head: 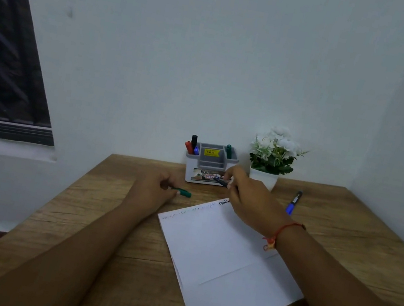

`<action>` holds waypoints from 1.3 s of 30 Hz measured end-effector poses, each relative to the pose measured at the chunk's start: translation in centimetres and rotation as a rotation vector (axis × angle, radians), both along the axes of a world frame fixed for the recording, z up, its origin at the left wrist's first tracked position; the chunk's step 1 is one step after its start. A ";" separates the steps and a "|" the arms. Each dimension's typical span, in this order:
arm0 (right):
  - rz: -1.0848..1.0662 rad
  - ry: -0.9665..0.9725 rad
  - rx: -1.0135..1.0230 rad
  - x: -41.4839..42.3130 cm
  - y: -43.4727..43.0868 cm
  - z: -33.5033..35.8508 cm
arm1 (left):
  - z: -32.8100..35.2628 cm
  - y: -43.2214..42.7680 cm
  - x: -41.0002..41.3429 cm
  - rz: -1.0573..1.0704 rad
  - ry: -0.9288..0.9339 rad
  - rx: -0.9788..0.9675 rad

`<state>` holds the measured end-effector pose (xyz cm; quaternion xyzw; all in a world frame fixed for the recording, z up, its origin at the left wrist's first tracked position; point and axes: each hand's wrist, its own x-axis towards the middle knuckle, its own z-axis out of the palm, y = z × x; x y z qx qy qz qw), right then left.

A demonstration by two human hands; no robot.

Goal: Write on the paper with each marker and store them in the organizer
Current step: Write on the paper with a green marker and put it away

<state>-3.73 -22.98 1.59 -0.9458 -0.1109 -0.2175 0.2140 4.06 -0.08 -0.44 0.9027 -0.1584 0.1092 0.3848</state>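
Pinching a dark marker, the right hand is just before the organizer at 12 o'clock. The left hand grips a green piece, perhaps the cap. I judge capping comes next, then a lift over the rim. The paper lies at centre. A blue marker waits at 2 o'clock, and the flower pot is close. There is more room toward 9 o'clock.

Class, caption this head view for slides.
Right hand holds a dark marker by the organizer; left hand grips a green marker.

**Occluded and Illegible Detail**

Writing at the 12 o'clock edge of the paper is too small to read. The right hand covers most of a dark marker and the 3 o'clock end of the label on the organizer. The left hand hides the 9 o'clock end of the green marker.
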 end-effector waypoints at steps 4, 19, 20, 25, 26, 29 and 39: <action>0.014 0.024 0.014 0.0 -0.1 -0.1 | -0.4 0.0 0.4 -0.013 0.033 0.053; 0.001 0.152 0.430 0.0 0.1 0.3 | 0.0 0.2 0.1 -0.009 0.011 0.010; 0.008 0.198 0.626 -0.1 0.2 0.5 | 0.3 0.3 -0.2 -0.021 0.005 -0.016; 0.075 0.355 1.231 -0.3 -0.3 1.3 | 1.6 1.0 -1.1 -0.193 0.062 -0.020; 0.078 0.353 1.243 -0.4 -0.4 1.3 | 1.7 1.2 -1.1 -0.226 0.086 -0.023; -0.017 0.297 1.204 -0.3 -0.4 1.2 | 1.7 1.6 -0.9 -0.300 0.159 0.001; -0.198 0.144 1.143 -0.1 -1.1 0.8 | 2.0 1.7 -1.0 -0.462 0.276 0.187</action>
